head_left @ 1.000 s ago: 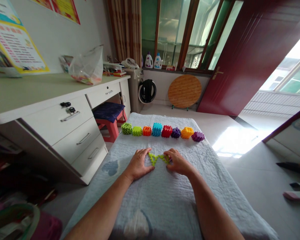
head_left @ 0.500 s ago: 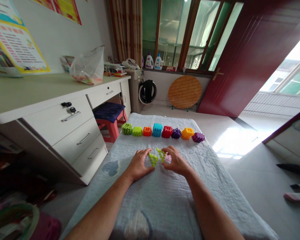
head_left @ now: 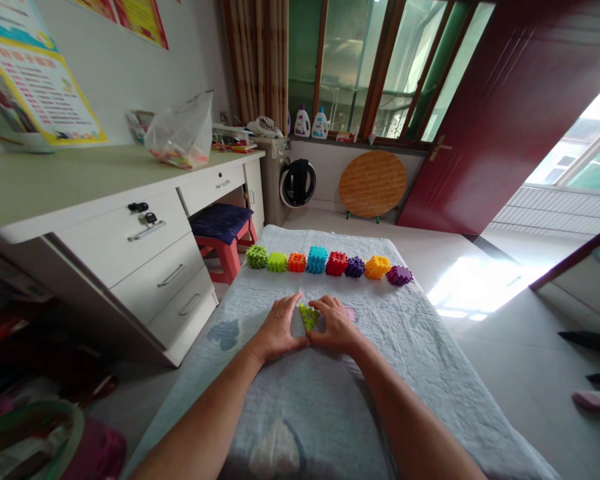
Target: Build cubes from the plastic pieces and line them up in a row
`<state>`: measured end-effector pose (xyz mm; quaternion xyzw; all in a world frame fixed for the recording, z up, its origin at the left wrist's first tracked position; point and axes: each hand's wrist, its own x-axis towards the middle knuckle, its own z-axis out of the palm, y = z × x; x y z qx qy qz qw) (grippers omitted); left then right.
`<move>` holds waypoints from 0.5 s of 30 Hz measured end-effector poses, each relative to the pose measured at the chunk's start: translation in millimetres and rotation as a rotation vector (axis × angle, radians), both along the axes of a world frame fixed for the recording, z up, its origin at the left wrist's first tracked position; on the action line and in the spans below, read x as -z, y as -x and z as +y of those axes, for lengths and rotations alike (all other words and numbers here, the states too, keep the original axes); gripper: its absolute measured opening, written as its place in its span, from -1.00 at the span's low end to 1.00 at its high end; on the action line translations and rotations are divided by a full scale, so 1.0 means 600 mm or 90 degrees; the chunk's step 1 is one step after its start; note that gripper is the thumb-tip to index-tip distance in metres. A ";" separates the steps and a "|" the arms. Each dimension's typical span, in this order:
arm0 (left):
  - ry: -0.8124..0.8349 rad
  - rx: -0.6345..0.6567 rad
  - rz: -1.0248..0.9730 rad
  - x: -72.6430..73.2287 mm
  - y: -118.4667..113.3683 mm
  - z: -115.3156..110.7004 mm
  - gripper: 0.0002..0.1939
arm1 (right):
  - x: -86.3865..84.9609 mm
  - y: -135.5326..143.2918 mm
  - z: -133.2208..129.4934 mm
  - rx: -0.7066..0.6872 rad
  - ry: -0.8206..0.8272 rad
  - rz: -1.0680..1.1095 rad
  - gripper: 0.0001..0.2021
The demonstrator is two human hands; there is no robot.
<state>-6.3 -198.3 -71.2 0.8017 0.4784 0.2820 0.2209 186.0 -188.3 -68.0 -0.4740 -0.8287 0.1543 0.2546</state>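
Since half a second ago, the right hand (head_left: pixel 334 325) has moved left, bringing its thumb tip against or just beside the thumb of the left hand (head_left: pixel 276 330). From the head camera, one yellow-green triangular studded piece (head_left: pixel 308 319) shows on the pale cloth (head_left: pixel 325 393), between both hands. Left thumb and fingers are spread in a wide curve around it; right fingers are bent, tips over its edge. Whether either grips cannot be told. Beyond stands a row of coloured studded blocks (head_left: pixel 337 263).
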 end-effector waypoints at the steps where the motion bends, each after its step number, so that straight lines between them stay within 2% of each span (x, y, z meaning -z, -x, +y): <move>1: -0.002 -0.009 0.012 0.000 -0.003 0.000 -0.05 | -0.002 -0.006 0.001 0.009 0.003 0.033 -0.43; 4: -0.012 -0.032 0.063 -0.004 -0.013 0.002 -0.10 | -0.004 -0.031 0.009 0.074 0.004 0.148 -0.54; 7: -0.025 -0.042 0.140 -0.021 -0.026 0.006 -0.21 | 0.004 -0.057 0.020 0.151 -0.004 0.215 -0.64; 10: -0.003 -0.026 0.237 -0.045 -0.040 0.015 -0.33 | 0.017 -0.070 0.028 0.187 0.003 0.224 -0.70; 15: 0.073 -0.006 0.341 -0.072 -0.057 0.033 -0.44 | 0.025 -0.067 0.029 0.175 0.004 0.178 -0.71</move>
